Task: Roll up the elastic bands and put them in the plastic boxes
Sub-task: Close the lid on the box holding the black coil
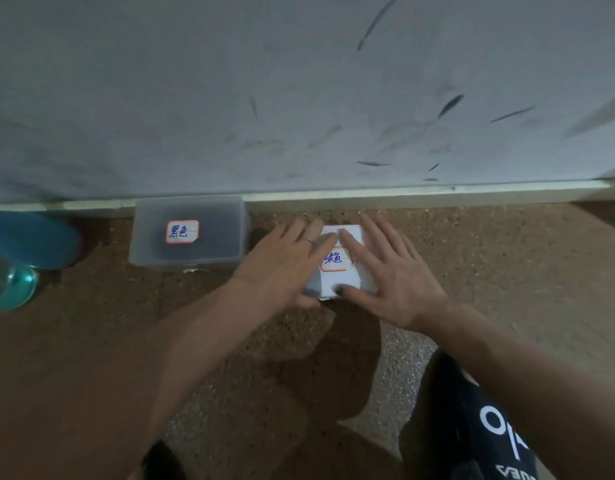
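Note:
Two plastic boxes stand on the speckled floor by the wall. The left box (190,233) is translucent, lidded, dark inside, with a red-bordered label in blue writing. The right box (337,265) looks white under its lid and carries a similar label. My left hand (285,261) lies flat over its left part, fingers straight, thumb at the near edge. My right hand (385,268) presses flat on its right part, thumb along the front edge. No elastic band shows outside the boxes.
A blue bottle (18,258) lies at the far left. A scuffed grey wall (299,98) with a pale skirting rises right behind the boxes. My knee in dark shorts (472,420) sits at the lower right.

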The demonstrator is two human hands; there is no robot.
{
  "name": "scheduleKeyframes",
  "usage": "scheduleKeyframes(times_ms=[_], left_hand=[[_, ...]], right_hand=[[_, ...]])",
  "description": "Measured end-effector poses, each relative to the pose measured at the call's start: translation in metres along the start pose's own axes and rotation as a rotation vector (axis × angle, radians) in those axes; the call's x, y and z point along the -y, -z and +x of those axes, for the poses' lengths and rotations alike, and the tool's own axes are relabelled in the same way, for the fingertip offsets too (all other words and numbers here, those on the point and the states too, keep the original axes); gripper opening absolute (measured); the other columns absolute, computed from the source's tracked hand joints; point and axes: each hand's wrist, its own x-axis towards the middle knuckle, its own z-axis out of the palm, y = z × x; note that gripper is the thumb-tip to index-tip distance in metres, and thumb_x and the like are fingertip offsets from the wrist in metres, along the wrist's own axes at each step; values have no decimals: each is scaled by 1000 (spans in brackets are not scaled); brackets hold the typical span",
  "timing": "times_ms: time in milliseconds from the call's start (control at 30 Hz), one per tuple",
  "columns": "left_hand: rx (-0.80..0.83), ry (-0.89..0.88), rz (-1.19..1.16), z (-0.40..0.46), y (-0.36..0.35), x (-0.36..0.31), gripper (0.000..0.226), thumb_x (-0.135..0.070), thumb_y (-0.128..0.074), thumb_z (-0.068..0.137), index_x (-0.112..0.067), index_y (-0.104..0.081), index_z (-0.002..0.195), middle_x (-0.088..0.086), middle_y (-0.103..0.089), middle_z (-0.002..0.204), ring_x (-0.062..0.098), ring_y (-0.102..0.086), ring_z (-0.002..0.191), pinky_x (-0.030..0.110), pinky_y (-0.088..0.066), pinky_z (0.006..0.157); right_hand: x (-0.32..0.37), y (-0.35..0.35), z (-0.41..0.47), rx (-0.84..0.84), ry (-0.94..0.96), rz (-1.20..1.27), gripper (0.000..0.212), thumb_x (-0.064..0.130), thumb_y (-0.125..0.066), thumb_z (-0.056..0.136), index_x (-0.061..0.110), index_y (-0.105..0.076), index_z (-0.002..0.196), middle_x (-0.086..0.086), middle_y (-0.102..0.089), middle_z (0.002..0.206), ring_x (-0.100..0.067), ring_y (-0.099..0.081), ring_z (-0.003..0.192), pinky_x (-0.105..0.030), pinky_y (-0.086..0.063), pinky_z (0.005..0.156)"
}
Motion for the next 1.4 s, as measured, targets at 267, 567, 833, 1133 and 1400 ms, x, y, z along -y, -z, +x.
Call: scheduleKeyframes(times_ms=[267, 567, 833, 1133, 1400], left_hand=[[-30, 18, 178, -8, -27, -4, 96, -65, -33, 99, -1, 6, 159, 26, 2, 166, 41, -23, 147, 52, -19, 123], [-33, 139, 313, -7, -25, 28, 87, -57, -34, 102, 7, -9, 156, 28, -21, 162, 37, -36, 143, 44, -30, 118], [-7, 145, 286, -2, -22, 26, 105, -73, -27, 97, 8, 5, 155, 29, -8, 164, 39, -26, 146, 45, -23, 121], [-15, 131, 233, -1, -26, 32, 102, -73, -29, 95, 4, -3, 157, 28, -14, 163, 40, -28, 146, 46, -24, 121], [28, 160, 180, 0, -22, 31, 103, -72, -34, 96, 2, 2, 157, 26, -7, 165, 40, -21, 148, 46, -17, 123]], right_hand=[[10, -5, 12, 42, 53, -315, 105, 71, -43, 94, 15, 14, 163, -33, 3, 167, -48, -3, 156, -60, -13, 126], [21, 5, 67, 51, 236, -472, 100, 61, -29, 101, -9, 16, 155, -37, 10, 164, -51, 4, 155, -58, -5, 127], [20, -4, 68, -50, 231, -410, 106, 67, -38, 97, -8, 6, 157, -36, -4, 166, -49, -7, 155, -56, -4, 125], [19, -1, 69, -63, 239, -407, 96, 61, -39, 99, -7, -8, 160, -36, -10, 165, -49, -11, 155, -55, -4, 125], [25, 12, 65, 69, 182, -443, 105, 51, -51, 98, -3, 15, 158, -32, 12, 167, -44, 9, 156, -50, 13, 121]])
